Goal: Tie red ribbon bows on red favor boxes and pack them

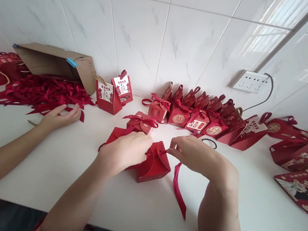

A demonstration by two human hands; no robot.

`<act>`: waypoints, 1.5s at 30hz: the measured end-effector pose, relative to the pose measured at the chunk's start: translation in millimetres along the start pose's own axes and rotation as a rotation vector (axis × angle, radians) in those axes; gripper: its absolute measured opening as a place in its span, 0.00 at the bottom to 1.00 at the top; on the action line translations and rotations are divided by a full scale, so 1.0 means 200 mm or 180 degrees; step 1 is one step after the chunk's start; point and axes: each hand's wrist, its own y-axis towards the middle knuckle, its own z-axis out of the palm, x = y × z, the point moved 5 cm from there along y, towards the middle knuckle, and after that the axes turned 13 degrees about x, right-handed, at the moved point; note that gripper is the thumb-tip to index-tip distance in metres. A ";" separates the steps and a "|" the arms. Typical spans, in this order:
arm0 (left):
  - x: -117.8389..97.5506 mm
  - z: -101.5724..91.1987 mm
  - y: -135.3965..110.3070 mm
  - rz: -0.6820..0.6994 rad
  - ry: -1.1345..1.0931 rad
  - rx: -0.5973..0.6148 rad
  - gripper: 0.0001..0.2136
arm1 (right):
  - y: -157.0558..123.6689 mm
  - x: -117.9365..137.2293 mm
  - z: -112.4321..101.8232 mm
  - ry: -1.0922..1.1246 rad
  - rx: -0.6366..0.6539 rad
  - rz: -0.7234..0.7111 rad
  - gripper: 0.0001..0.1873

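Observation:
A small red gift box [155, 170] with curved, interlocking top flaps sits on the white table between my hands. My left hand [126, 149] is closed at the box's left side, its fingertips on the red ribbon by the flaps, partly hidden by the hand. On the other side, my right hand [191, 151] pinches the ribbon where it comes out of the top. A long loose ribbon end [179, 192] trails from below my right hand onto the table. Behind my left hand is another red box [114, 135], partly covered.
A tied red box [141, 123] stands just beyond. Rows of finished boxes [179, 116] line the tiled wall. At left, another person's hand [62, 117] is beside a ribbon pile [49, 92] spilling from a cardboard box [56, 52]. Printed boxes [300, 184] are at right, below a power socket [248, 81].

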 end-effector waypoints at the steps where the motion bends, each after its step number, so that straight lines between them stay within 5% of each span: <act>1: 0.00 0.00 0.00 0.0015 0.0033 -0.0005 0.05 | 0.00 0.00 0.00 0.0000 -0.0013 0.0009 0.15; 6: 0.00 0.00 -0.01 0.0076 -0.0004 0.0025 0.05 | -0.01 -0.01 0.00 -0.0109 -0.0084 0.0029 0.17; 13: 0.05 -0.02 -0.03 -0.0022 -0.0259 -0.0005 0.03 | 0.02 0.00 0.05 -0.1371 -0.0118 -0.0468 0.16; 21: 0.07 -0.02 -0.05 0.0059 -0.0608 -0.0066 0.06 | 0.03 -0.02 0.02 -0.0497 -0.0066 -0.0001 0.16; 27: 0.09 -0.02 -0.06 0.0059 -0.0558 -0.0213 0.09 | 0.01 -0.02 0.01 0.0330 0.0056 -0.0062 0.13; 32: 0.09 -0.03 -0.08 0.0109 -0.0457 -0.0329 0.08 | -0.01 0.00 0.00 0.0279 -0.0052 -0.0092 0.08; 37: 0.10 -0.02 -0.08 0.0003 -0.0567 -0.0133 0.09 | 0.00 -0.01 0.01 -0.0044 -0.0085 -0.0056 0.16; 45: 0.11 -0.01 -0.07 0.0123 -0.0328 -0.0336 0.08 | 0.02 0.00 0.01 -0.0185 -0.0125 -0.0057 0.20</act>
